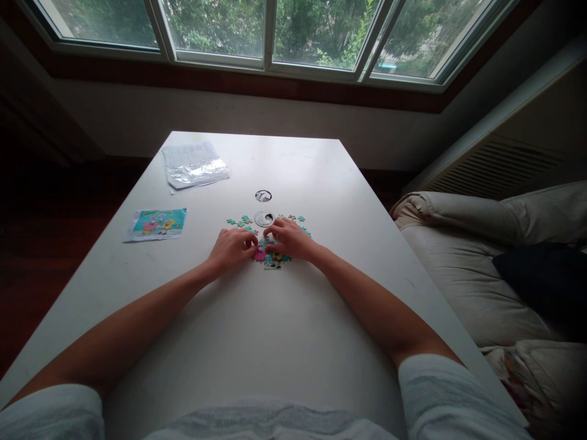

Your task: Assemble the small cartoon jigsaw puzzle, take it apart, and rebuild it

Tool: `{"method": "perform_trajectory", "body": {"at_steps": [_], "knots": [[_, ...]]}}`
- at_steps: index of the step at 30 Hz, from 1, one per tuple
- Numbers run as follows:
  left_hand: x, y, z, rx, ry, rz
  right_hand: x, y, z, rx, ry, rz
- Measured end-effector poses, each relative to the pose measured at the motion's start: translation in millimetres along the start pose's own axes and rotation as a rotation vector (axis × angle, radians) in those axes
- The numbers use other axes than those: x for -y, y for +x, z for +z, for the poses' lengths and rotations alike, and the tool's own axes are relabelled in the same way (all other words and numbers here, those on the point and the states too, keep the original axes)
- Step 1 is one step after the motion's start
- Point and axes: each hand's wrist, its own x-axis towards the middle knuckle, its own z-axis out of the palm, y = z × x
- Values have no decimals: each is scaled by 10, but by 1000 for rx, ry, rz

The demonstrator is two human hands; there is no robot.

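A partly assembled jigsaw puzzle (271, 260) lies on the white table between my hands, with pink, yellow and teal patches. My left hand (233, 247) is closed at its left edge, fingers curled and fingertips against the pink part. My right hand (291, 238) reaches over the puzzle's upper right, its thumb and index finger bent around its top edge. Any single piece in the fingers is too small or hidden to make out. Loose teal puzzle pieces (246, 220) lie beyond my left hand, and more puzzle pieces (301, 219) beyond my right.
Two round objects (263, 196) lie beyond the puzzle, the nearer disc (263, 218) close to my right fingertips. On the left is a cartoon picture sheet (158, 224); farther back are papers in a clear plastic sleeve (196, 165). A beige sofa (458, 269) stands right of the table (257, 342).
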Motion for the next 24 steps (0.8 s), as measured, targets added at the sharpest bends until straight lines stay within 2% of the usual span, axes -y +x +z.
{"method": "perform_trajectory", "body": {"at_steps": [9,17,20,24], "knots": [[-15,-19,19,2,26,8,-20,5,19,-9,-10,-6],[21,-44,-3,41,74,150,-7,8,22,-26,10,-14],[78,-49,-11,58,55,185,-82,4,-12,-126,49,33],[145,-41,2,74,-15,226,-325,-22,-121,-358,14,239]]}}
